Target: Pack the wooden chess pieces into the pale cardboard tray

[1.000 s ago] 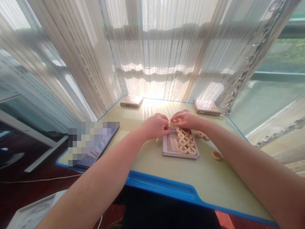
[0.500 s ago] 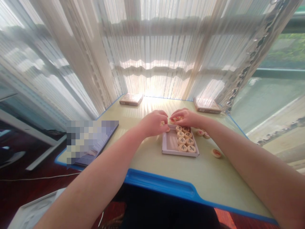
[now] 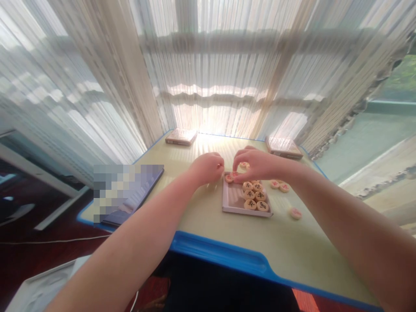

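Observation:
A shallow white box (image 3: 248, 212) lies on the pale table, with several round black-lettered pieces (image 3: 249, 194) in its right part. In its far left corner sits a red-lettered piece (image 3: 229, 178). My right hand (image 3: 251, 164) reaches over the box's far edge, thumb and fingers closed on another red-lettered piece (image 3: 234, 175) beside that one. Just left of the box's far left corner is my left hand (image 3: 209, 167), its fingers curled together; whatever they hold is too small to make out.
Red-lettered pieces (image 3: 284, 187) lie right of the box, one (image 3: 295, 212) nearer me, others (image 3: 243, 165) beyond it. Flat boxes rest at the back left (image 3: 181, 136) and back right (image 3: 284, 147). A dark-edged book (image 3: 143, 190) is at left.
My left hand has drawn back slightly from the box corner. My right hand has brought a red-lettered piece into the box's far left area. The view has shifted slightly.

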`<state>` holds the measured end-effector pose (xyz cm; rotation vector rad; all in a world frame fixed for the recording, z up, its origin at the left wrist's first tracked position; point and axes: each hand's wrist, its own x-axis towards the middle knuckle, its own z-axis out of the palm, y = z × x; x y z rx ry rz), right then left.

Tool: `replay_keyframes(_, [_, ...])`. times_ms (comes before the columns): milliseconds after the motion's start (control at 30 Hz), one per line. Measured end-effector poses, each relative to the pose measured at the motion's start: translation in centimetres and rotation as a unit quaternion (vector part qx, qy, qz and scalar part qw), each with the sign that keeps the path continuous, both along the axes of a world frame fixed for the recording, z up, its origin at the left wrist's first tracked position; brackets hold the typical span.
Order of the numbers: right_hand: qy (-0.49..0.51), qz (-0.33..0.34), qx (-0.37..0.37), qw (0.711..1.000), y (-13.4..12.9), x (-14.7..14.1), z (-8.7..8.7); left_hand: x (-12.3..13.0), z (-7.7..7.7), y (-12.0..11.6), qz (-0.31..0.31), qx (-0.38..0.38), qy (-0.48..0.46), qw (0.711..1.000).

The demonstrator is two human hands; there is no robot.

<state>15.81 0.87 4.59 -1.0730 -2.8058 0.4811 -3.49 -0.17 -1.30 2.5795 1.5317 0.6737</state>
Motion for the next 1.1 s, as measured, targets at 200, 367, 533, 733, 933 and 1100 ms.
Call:
replay_keyframes(200, [-0.066, 0.062, 0.047, 0.995, -1.2, -1.6, -1.4, -0.3, -0.1, 0.3, 0.005, 0.013, 0.029, 1.0])
replay_keyframes(367, [-0.055, 0.062, 0.04, 0.996, -1.1, -1.9, -2.3, -0.2, 0.2, 0.2, 0.007, 0.012, 0.037, 0.999])
replay_keyframes(533, [-0.076, 0.046, 0.051, 0.995, -1.4, -2.0, -2.3, -0.1, 0.3, 0.1, 0.003, 0.015, 0.046, 0.999])
replay_keyframes(733, [-0.087, 0.043, 0.046, 0.994, -1.2, -1.9, -2.3, -0.1, 0.1, 0.1, 0.004, 0.008, 0.042, 0.999])
replay_keyframes(933, [-0.06, 0.068, 0.053, 0.994, -0.8, -1.5, -2.3, -0.1, 0.2, 0.0, 0.007, 0.005, 0.049, 0.999])
replay_keyframes(1100, [-0.047, 0.069, 0.056, 0.995, -0.7, -1.5, -2.5, -0.2, 0.3, 0.0, 0.002, 0.006, 0.05, 0.999])
